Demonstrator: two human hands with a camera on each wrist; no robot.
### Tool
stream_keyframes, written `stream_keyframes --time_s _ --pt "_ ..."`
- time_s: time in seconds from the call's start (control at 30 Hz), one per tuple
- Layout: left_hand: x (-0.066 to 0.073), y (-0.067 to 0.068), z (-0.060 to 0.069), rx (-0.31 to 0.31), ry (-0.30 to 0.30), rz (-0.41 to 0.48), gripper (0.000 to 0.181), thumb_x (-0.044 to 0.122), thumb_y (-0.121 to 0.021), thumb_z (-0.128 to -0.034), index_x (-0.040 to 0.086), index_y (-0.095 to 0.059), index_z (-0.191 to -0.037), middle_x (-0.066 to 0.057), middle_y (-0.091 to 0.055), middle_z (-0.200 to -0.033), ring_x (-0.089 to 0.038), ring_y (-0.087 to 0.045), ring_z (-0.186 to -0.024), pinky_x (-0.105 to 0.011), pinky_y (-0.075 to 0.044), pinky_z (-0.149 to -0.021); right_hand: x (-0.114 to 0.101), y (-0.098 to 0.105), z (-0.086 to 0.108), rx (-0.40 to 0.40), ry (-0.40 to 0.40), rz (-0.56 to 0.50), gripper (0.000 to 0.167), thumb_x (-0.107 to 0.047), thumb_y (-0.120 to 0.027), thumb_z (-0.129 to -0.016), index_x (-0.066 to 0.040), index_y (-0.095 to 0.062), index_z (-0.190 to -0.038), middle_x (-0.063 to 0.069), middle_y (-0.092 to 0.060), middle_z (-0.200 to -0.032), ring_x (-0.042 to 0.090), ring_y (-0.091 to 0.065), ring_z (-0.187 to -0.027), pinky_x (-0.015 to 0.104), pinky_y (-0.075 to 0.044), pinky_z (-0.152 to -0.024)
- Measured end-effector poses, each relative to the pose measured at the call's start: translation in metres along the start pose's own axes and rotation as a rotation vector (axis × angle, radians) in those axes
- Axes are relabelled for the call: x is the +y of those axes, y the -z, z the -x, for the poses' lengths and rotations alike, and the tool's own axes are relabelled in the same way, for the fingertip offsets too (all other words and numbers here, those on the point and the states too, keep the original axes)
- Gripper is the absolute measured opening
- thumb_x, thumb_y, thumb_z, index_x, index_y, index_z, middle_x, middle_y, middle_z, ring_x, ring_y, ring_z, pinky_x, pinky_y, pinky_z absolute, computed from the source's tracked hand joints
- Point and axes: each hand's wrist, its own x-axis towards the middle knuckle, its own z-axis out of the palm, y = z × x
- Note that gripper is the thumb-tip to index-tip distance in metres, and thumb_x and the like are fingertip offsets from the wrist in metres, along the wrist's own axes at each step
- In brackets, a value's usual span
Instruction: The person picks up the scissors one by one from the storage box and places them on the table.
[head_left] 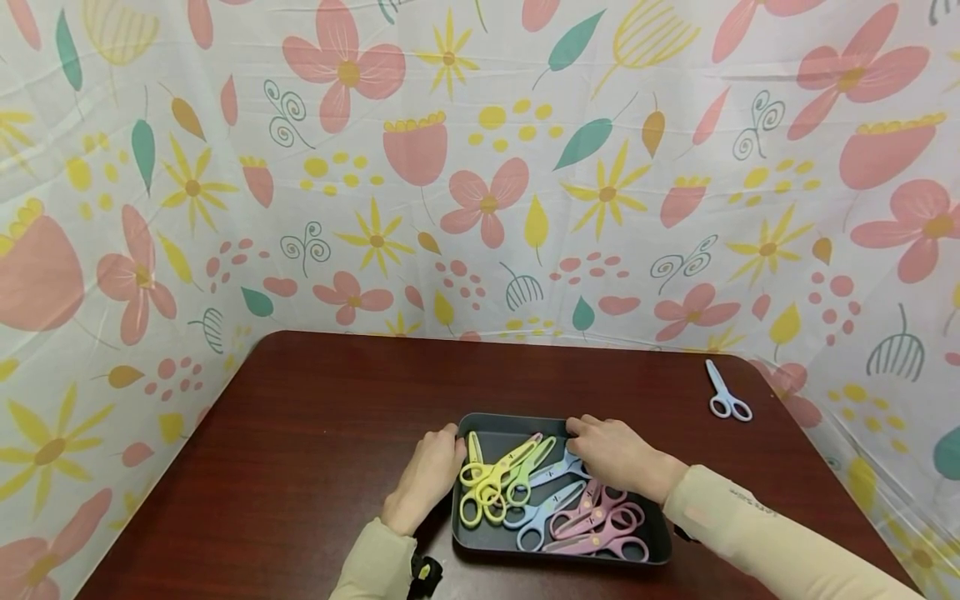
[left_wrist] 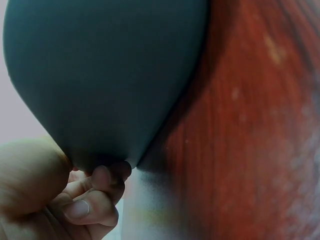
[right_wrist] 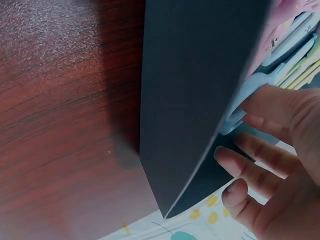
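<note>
A dark grey tray (head_left: 480, 546) sits on the table, holding several scissors. My left hand (head_left: 431, 471) grips the tray's far left corner; in the left wrist view its curled fingers (left_wrist: 100, 200) lie against the tray's outer wall (left_wrist: 110, 75). My right hand (head_left: 615, 454) reaches over the tray's far right part. In the right wrist view, its thumb and a finger meet at the handle of blue scissors (right_wrist: 255, 82), their tips partly hidden, while the other fingers (right_wrist: 257, 175) hang loosely bent. Yellow scissors (head_left: 495, 479), green scissors (head_left: 528, 475) and pink scissors (head_left: 596, 537) lie around.
Another pair of light blue scissors (head_left: 723, 396) lies on the table near its far right corner, outside the tray. The dark reddish-brown table (head_left: 315, 450) extends around the tray. Behind and beside it hangs a flower-patterned cloth (head_left: 487, 208).
</note>
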Motion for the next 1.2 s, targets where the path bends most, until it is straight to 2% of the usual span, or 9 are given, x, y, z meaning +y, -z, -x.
stream_keyframes --time_s 0.27,0.53,0.8,1.0,1.2 --pt "-0.003 -0.002 0.001 -0.009 -0.001 0.02 0.022 0.008 -0.047 -0.1014 -0.007 -0.058 -0.113 -0.002 -0.037 -0.051 -0.01 -0.027 -0.038 -0.023 -0.024 -0.037 0.0 0.005 0.001 -0.017 0.067 0.072 0.019 -0.015 -0.078 -0.078 -0.014 -0.076 -0.096 0.002 -0.066 -0.095 0.021 -0.058 -0.087 0.036 -0.043 -0.065" --pt "-0.003 -0.001 -0.001 -0.002 -0.007 -0.004 0.018 0.009 -0.047 -0.1013 -0.004 -0.059 -0.107 -0.002 -0.037 -0.052 -0.01 -0.028 -0.038 -0.023 -0.025 -0.038 0.002 0.016 0.003 0.058 0.133 0.121 0.019 -0.018 -0.08 -0.076 -0.015 -0.077 -0.094 0.002 -0.066 -0.099 0.02 -0.058 -0.089 0.035 -0.039 -0.065" --pt "-0.003 -0.001 -0.002 0.003 -0.012 -0.01 0.017 0.009 -0.047 -0.1009 -0.003 -0.059 -0.106 -0.002 -0.038 -0.052 -0.01 -0.029 -0.038 -0.024 -0.027 -0.039 0.004 0.033 0.006 0.095 0.163 0.161 0.016 -0.018 -0.08 -0.074 -0.016 -0.076 -0.089 0.001 -0.062 -0.093 0.019 -0.055 -0.085 0.034 -0.035 -0.064" --pt "-0.004 -0.001 -0.002 0.006 -0.02 -0.017 0.018 0.009 -0.048 -0.101 -0.004 -0.059 -0.108 -0.002 -0.038 -0.052 -0.01 -0.028 -0.037 -0.023 -0.025 -0.037 0.005 0.039 0.008 0.136 0.184 0.17 0.014 -0.017 -0.079 -0.073 -0.016 -0.075 -0.086 0.0 -0.061 -0.091 0.019 -0.055 -0.083 0.034 -0.036 -0.063" --pt "-0.004 -0.001 -0.001 0.001 -0.016 -0.004 0.018 0.009 -0.048 -0.1008 -0.004 -0.06 -0.107 -0.001 -0.037 -0.051 -0.01 -0.028 -0.038 -0.023 -0.025 -0.038 0.005 0.044 0.009 0.144 0.182 0.174 0.013 -0.018 -0.08 -0.073 -0.017 -0.074 -0.085 0.0 -0.061 -0.091 0.019 -0.055 -0.082 0.034 -0.035 -0.063"
